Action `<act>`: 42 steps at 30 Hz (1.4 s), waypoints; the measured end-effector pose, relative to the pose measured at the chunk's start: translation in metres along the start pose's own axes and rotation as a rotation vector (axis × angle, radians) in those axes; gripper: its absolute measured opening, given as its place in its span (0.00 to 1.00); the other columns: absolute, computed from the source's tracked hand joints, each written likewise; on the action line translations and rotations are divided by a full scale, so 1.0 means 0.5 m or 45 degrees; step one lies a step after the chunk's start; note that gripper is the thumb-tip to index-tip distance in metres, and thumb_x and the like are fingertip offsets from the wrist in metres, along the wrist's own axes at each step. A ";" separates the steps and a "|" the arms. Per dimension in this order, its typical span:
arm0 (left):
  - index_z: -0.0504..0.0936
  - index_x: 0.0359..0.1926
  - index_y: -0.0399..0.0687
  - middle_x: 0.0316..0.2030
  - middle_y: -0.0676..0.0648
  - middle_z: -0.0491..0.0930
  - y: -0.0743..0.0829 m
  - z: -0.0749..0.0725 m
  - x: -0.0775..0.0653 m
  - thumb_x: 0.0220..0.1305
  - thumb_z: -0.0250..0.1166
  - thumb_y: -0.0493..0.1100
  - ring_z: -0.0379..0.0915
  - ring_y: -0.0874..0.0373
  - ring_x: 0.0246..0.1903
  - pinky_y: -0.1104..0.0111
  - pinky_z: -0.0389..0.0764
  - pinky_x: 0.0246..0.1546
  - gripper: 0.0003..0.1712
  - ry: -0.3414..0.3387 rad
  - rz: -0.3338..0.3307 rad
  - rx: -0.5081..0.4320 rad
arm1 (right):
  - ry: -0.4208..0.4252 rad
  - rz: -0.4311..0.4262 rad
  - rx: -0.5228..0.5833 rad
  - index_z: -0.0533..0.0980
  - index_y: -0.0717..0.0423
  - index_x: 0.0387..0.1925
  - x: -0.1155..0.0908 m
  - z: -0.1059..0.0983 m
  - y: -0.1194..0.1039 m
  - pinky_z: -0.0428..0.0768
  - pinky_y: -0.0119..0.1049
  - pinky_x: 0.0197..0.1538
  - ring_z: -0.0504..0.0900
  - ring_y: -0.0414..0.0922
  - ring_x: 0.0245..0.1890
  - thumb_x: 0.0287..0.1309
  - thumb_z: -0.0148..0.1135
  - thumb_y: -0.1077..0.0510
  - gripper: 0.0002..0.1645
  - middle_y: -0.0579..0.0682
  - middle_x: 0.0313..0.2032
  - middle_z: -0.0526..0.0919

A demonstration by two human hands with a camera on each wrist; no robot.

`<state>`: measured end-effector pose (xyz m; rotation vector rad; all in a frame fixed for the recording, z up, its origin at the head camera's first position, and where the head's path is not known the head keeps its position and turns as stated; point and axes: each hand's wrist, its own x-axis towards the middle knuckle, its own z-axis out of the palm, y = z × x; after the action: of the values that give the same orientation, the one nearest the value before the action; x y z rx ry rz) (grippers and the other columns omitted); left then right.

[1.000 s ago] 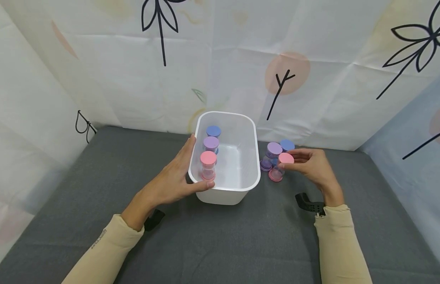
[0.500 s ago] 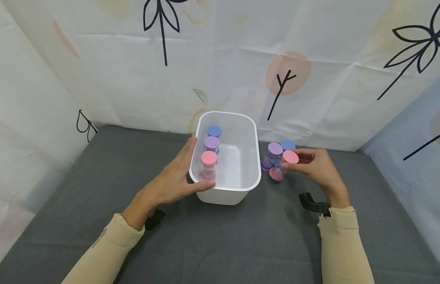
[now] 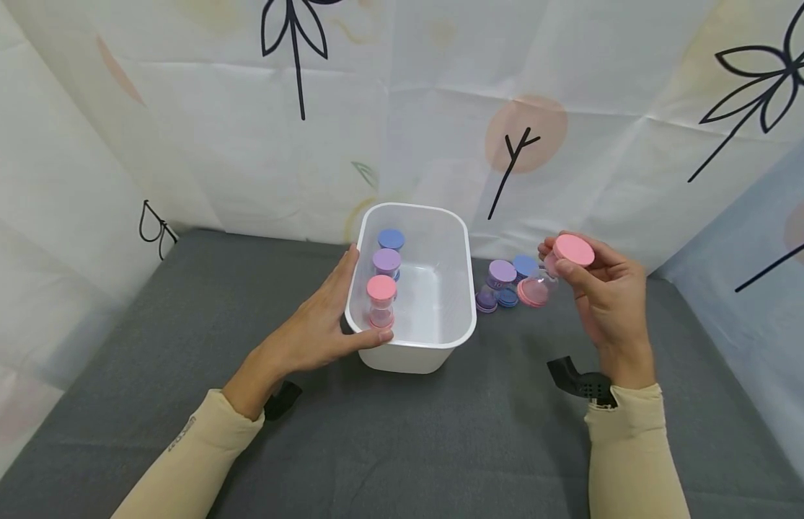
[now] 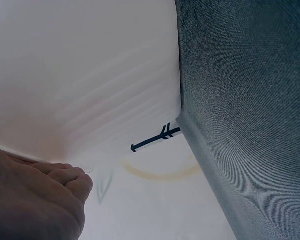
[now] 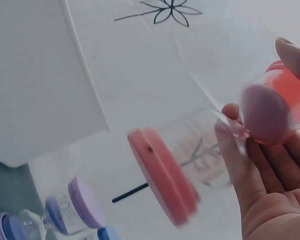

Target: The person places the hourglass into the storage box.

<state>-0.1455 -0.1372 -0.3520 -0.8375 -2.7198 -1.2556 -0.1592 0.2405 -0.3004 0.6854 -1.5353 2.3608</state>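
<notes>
My right hand holds a pink-capped sand timer up off the table, tilted, between thumb and fingers. In the right wrist view, pink sand lies in the timer's bulb nearest the palm; its other pink cap points away. My left hand holds a white plastic bin at its near left corner, thumb on the front rim and fingers along the left side. Inside the bin, a blue sand timer, a purple one and a pink one stand in a row along the left wall.
Right of the bin, a purple sand timer and a blue sand timer stand close together on the grey cloth-covered table. A patterned white fabric backdrop rises behind the table.
My right hand has lifted the pink sand timer away from the purple and blue ones, up and to the right, and tilted it. My left hand and the bin have stayed put.
</notes>
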 end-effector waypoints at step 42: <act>0.28 0.81 0.59 0.81 0.55 0.31 -0.003 0.000 0.002 0.59 0.70 0.68 0.33 0.59 0.78 0.45 0.55 0.71 0.70 0.003 0.021 0.009 | -0.624 0.514 -0.616 0.85 0.60 0.48 0.038 0.273 0.130 0.84 0.41 0.45 0.88 0.51 0.38 0.52 0.77 0.63 0.20 0.53 0.38 0.88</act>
<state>-0.1469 -0.1375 -0.3527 -0.8548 -2.7081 -1.2420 -0.1699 0.0886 -0.2966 0.9427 -2.5503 2.0025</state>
